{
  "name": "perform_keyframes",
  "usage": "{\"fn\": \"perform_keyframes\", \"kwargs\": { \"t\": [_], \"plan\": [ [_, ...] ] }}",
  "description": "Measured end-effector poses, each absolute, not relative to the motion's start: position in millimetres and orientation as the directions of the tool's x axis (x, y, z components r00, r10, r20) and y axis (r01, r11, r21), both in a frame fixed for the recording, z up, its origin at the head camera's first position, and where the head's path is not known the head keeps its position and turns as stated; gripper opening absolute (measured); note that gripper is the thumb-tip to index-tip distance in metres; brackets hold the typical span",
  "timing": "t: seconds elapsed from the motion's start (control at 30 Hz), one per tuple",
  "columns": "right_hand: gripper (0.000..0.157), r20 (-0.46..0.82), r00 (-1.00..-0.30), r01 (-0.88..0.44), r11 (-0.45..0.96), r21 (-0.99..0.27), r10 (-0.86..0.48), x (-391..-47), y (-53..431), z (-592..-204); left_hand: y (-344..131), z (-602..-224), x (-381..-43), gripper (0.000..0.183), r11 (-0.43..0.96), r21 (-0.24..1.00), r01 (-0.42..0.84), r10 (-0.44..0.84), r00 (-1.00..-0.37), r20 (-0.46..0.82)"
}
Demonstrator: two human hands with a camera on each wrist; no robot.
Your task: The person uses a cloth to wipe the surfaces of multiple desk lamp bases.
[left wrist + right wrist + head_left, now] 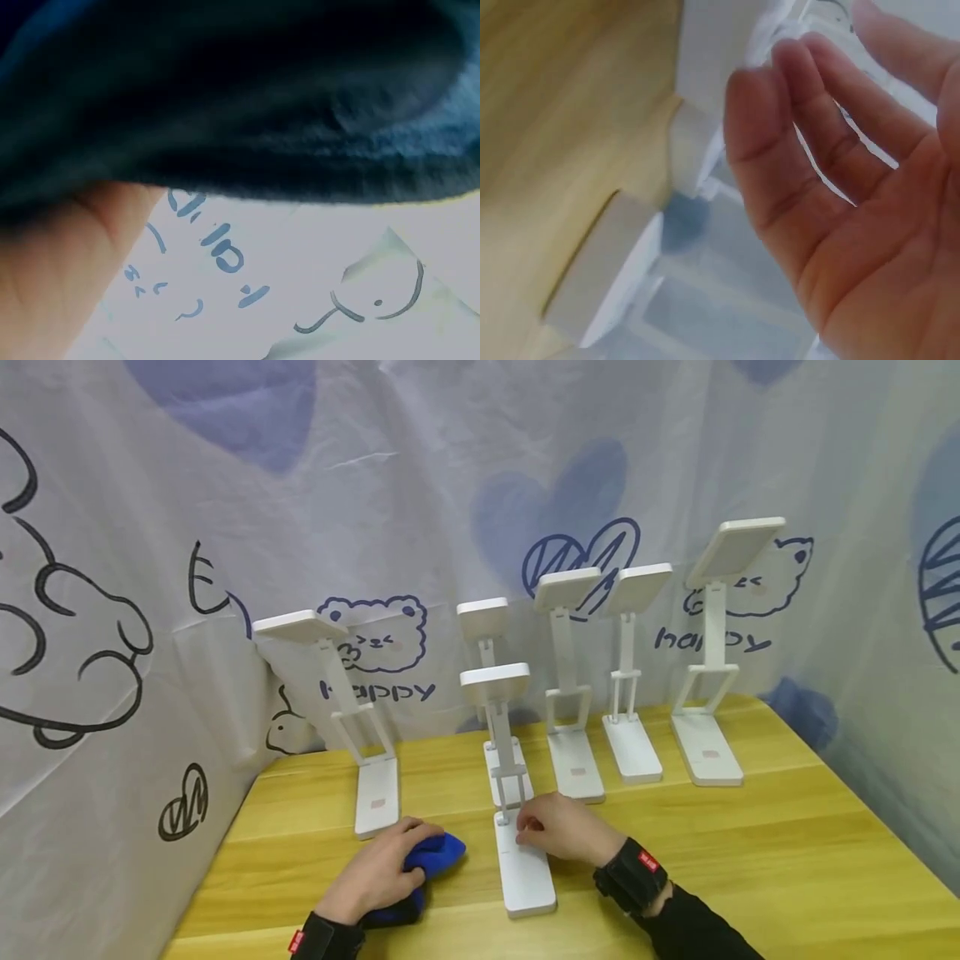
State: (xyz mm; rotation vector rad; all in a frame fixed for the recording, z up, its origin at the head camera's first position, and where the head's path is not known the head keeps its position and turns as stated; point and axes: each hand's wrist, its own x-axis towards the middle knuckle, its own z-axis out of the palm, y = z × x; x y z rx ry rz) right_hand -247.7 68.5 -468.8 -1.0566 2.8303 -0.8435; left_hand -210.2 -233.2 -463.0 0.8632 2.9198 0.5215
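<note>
My left hand (378, 877) grips a bunched blue cloth (437, 855) just left of the front desk lamp. In the left wrist view, the dark cloth (300, 150) fills the top beside part of the hand. The white front lamp (525, 877) stands unfolded, its base lying along the table and its head raised on a jointed arm. My right hand (566, 827) is at the far end of that base, by the foot of the arm; whether it touches cannot be told. In the right wrist view, its fingers (761, 150) bend loosely with nothing between them.
Several more white lamps stand unfolded behind: one at the left (377, 797), one directly behind the front lamp (483, 620), others to the right, the farthest right (707, 752) tallest. A printed curtain (420, 527) hangs behind the wooden table (750, 860).
</note>
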Motion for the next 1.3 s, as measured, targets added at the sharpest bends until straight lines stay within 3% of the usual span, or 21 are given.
{"fn": "perform_keyframes", "kwargs": {
  "t": [0.23, 0.4, 0.6, 1.3],
  "plan": [
    [0.059, 0.075, -0.667, -0.727, 0.627, -0.279, -0.741, -227.8, 55.1, -465.6, -236.1, -466.4, -210.9, 0.074, 0.819, 0.333, 0.468, 0.498, -0.867, -0.007],
    [0.077, 0.038, -0.644, -0.754, 0.624, -0.206, -0.764, -217.0, 49.9, -465.7, -237.2, -466.3, -212.2, 0.061, 0.817, 0.347, 0.461, 0.491, -0.871, 0.002],
    [0.082, 0.064, -0.616, -0.779, 0.595, -0.195, -0.785, -210.5, 46.0, -466.4, -238.8, -463.6, -214.1, 0.051, 0.806, 0.357, 0.472, 0.5, -0.866, 0.014],
    [0.085, 0.095, -0.536, -0.835, 0.51, -0.208, -0.839, -208.6, 38.2, -469.6, -251.4, -456.8, -216.0, 0.049, 0.812, 0.414, 0.412, 0.464, -0.885, -0.031]
  ]
}}
